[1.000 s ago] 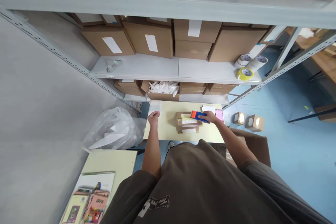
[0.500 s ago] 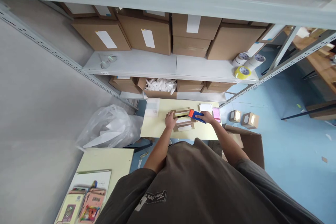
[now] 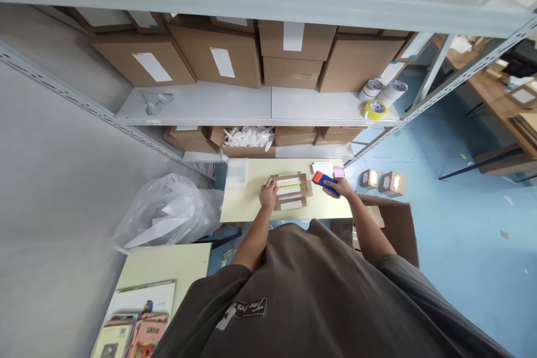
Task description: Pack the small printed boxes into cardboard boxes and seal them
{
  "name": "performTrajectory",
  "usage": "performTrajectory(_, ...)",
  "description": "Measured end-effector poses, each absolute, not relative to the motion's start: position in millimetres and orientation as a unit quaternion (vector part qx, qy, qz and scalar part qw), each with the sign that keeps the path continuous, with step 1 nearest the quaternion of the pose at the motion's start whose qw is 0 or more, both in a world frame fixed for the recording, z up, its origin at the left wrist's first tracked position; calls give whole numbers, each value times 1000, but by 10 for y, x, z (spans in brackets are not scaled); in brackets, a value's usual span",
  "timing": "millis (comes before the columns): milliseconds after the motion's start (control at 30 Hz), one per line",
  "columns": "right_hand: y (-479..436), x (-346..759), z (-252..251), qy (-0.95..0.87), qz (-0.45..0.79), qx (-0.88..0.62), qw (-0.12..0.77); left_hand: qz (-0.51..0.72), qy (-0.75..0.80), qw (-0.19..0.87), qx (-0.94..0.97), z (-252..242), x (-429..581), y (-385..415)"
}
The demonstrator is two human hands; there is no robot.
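On the pale yellow table [image 3: 230,210] lie small cardboard boxes [image 3: 304,183] side by side, with white labels on top. Their exact number is hard to make out. My left hand [image 3: 268,193] grips the left end of the boxes, its fingers curled at the edge. In my right hand [image 3: 342,185] is a blue tape dispenser [image 3: 325,180] with an orange-red head, held just right of the boxes and apart from them. Behind that hand lies a phone with a pink screen [image 3: 339,172], partly covered. White paper [image 3: 321,167] lies beside it.
A grey shelf [image 3: 235,103] with large cartons [image 3: 356,61] and tape rolls [image 3: 375,109] rises behind the table. At left sit a plastic bag [image 3: 168,207] and a second table with booklets [image 3: 146,333]. An open carton [image 3: 396,229] stands at right; small boxes [image 3: 392,183] lie on the floor.
My right hand has drawn the tape dispenser right, off the boxes. A strip along the box top now shows uncovered. My left hand stays at the left end. The view has shifted slightly.
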State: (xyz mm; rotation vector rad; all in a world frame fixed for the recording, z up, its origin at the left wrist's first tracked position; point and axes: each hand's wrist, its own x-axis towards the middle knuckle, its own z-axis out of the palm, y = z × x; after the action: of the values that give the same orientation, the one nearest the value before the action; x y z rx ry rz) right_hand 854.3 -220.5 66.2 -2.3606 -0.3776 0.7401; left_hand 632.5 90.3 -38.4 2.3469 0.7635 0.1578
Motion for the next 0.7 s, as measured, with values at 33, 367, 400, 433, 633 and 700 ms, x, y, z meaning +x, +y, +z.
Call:
performTrajectory(33,-2326,8576,682,-125,276,-893,333,59,288,330,897,-394,6328,910)
performTrajectory(367,-1845,8267,676,-192,313,-792,487,101,290,415,857,-375,6479,888)
performTrajectory(400,-1694,8212,633,-205,330,-779,492,94,297,409,858,-357,6490,889)
performTrajectory(433,-1557,8163,589,-219,341,-768,496,86,304,402,859,-339,6500,891)
performTrajectory(633,-1185,8050,355,-258,379,-735,499,64,313,428,845,-269,6552,939)
performTrajectory(700,-1192,8069,308,-264,402,-717,504,69,309,459,830,-259,6580,976)
